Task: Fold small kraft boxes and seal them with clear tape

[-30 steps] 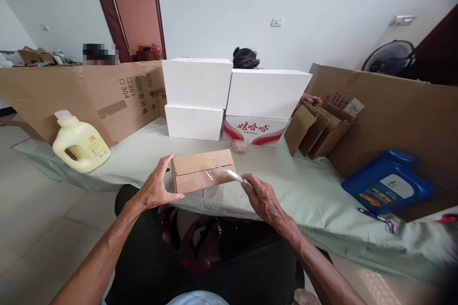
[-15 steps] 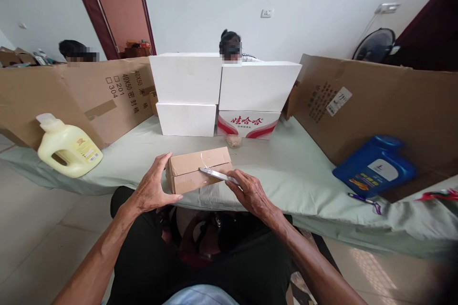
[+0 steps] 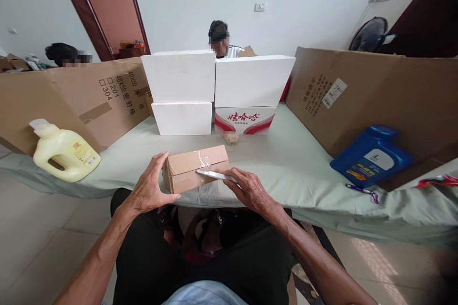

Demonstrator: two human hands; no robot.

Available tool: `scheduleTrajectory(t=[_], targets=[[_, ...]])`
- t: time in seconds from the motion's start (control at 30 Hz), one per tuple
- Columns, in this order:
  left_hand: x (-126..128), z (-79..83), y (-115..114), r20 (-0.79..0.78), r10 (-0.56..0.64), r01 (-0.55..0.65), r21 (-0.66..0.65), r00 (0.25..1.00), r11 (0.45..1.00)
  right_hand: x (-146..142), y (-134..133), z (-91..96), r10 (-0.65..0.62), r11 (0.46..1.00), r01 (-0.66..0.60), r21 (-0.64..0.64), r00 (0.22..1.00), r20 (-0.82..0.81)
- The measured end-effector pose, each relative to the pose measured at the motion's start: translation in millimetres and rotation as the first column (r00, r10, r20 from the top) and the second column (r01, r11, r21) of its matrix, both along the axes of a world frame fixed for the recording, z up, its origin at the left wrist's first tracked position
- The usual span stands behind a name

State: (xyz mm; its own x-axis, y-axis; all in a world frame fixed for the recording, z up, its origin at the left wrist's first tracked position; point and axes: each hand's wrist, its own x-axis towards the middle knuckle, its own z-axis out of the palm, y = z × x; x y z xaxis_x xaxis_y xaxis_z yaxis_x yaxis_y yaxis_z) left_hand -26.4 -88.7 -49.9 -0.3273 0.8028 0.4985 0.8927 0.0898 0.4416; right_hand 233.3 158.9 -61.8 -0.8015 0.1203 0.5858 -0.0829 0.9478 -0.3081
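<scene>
A small brown cardboard box (image 3: 196, 160) lies at the front edge of the cloth-covered table, its long seam facing up toward me. Clear tape glints across its upper panel. My left hand (image 3: 149, 187) grips the box's left end, thumb on the near side and fingers at the far side. In my right hand (image 3: 250, 190) is a slim, pale utility knife (image 3: 216, 175), pointing left. Its tip rests at the seam near the middle of the box. The right fingertips beneath the handle are partly hidden.
White boxes (image 3: 179, 76) stand stacked behind. Large cartons (image 3: 118, 90) flank both sides. A yellow jug (image 3: 67, 152) is left; a blue bottle (image 3: 372, 155) and purple pen (image 3: 361, 190) are right. A small clear-wrapped lump (image 3: 231, 137) sits ahead. A person (image 3: 219, 38) is across the table.
The knife tip has shifted slightly left along the seam, and the tape shows more white glints. My left hand keeps its grip. The person opposite appears higher above the white boxes.
</scene>
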Motion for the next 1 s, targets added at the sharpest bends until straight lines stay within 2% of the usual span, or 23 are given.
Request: scheduleTrajectory(t=[0.1, 0.2, 0.37, 0.5, 0.63, 0.87, 0.93, 1.0], targets=[[1, 1.2, 0, 0.001, -0.002, 0.002, -0.011, 1.000, 1.000, 1, 1, 10.4, -0.001, 1.000, 0.001, 0.010, 1.000, 0.020], [2, 5.0, 0, -0.005, -0.006, 0.006, -0.007, 1.000, 1.000, 0, 0, 32.0, -0.018, 0.998, 0.015, 0.055, 0.998, 0.062], [3, 13.5, 2, -0.006, -0.033, 0.033, 0.023, 0.999, 0.999, -12, -7, 80.3, -0.191, 0.962, 0.125, 0.242, 0.944, 0.269], [0, 16.0, 0, -0.009, -0.041, 0.041, 0.036, 0.999, 0.999, -22, -11, 103.9, -0.260, 0.937, 0.133, 0.324, 0.883, 0.391], [-1, 12.7, -2, 0.001, -0.032, 0.032, 0.037, 0.999, 0.999, -21, -2, 105.1, -0.306, 0.926, 0.159, 0.342, 0.847, 0.435], [-2, 5.8, -2, 0.014, -0.032, 0.031, 0.044, 0.999, 0.999, -3, 32, 87.2, -0.314, 0.939, 0.213, 0.272, 0.854, 0.415], [-4, 6.7, -4, 0.010, -0.008, 0.008, 0.062, 1.000, 0.998, 2, 43, 85.3, -0.299, 0.948, 0.223, 0.225, 0.865, 0.402], [-5, 8.3, -6, 0.014, 0.007, -0.008, 0.059, 1.000, 0.998, 8, 56, 83.0, -0.232, 0.972, 0.203, 0.115, 0.892, 0.388]])
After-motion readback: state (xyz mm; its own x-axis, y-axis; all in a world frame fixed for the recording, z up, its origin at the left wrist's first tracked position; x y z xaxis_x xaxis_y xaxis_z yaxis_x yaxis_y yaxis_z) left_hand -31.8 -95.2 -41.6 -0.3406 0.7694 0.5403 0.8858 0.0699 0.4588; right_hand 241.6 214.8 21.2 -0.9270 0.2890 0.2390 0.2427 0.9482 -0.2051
